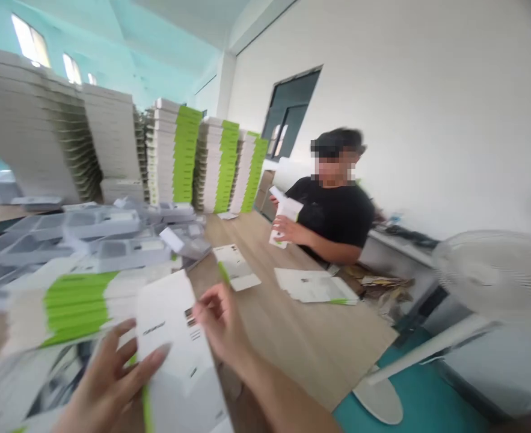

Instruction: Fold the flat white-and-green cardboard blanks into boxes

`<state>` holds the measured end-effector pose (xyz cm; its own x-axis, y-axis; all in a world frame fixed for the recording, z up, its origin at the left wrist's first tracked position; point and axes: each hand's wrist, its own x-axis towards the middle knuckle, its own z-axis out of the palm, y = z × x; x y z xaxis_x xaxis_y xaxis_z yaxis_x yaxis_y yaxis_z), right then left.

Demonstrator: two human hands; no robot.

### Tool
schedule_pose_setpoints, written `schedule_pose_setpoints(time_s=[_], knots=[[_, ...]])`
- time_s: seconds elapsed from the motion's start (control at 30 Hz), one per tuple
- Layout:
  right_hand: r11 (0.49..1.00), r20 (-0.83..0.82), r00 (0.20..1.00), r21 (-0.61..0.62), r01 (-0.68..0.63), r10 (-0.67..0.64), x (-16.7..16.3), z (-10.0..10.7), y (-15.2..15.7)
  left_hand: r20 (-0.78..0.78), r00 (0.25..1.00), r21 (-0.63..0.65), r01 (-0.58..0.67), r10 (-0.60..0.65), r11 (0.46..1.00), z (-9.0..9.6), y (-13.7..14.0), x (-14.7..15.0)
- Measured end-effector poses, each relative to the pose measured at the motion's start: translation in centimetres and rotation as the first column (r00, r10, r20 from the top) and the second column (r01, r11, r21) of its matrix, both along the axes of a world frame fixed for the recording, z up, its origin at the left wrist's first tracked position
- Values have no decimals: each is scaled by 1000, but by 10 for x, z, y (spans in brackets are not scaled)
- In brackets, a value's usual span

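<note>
A carton [181, 385] occupies the near side of a table [319, 349], between a left hand [112, 373] at its left edge and a right hand [222, 322] at its right. To its left lies a pile of flat cartons [80, 300]; trays [103, 225] sit heaped behind, before tall stacks of boxes [175, 156] at far left. A single sheet [238, 267] lies mid-table, a small stack [314, 285] farther right. Beyond the table's far edge is a co-worker [331, 216]; a fan [486, 270] stands at right, off the table.
</note>
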<state>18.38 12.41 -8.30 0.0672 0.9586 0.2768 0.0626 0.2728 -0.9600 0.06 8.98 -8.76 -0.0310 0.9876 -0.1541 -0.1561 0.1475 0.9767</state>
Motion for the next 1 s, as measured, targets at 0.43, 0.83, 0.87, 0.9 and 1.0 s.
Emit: schedule_pose_setpoints(time_s=[0.43, 0.83, 0.87, 0.9, 1.0], knots=[[860, -71, 996, 503, 83, -54, 10, -4, -2, -126, 963, 755, -62, 237, 653, -11, 1, -22], [873, 173, 926, 313, -374, 335, 30, 135, -102, -258, 931, 663, -23, 257, 749, -9, -100, -17], [865, 211, 876, 175, -471, 434, 30, 145, -102, -264, 917, 686, -40, 300, 727, -9, -105, -16], [832, 246, 811, 35, -554, 530, 30, 154, -101, -271, 907, 703, -42, 323, 710, -9, -109, -15], [665, 312, 590, -270, -697, 745, 26, 176, -89, -318, 905, 711, 31, 282, 702, -7, -112, -16]])
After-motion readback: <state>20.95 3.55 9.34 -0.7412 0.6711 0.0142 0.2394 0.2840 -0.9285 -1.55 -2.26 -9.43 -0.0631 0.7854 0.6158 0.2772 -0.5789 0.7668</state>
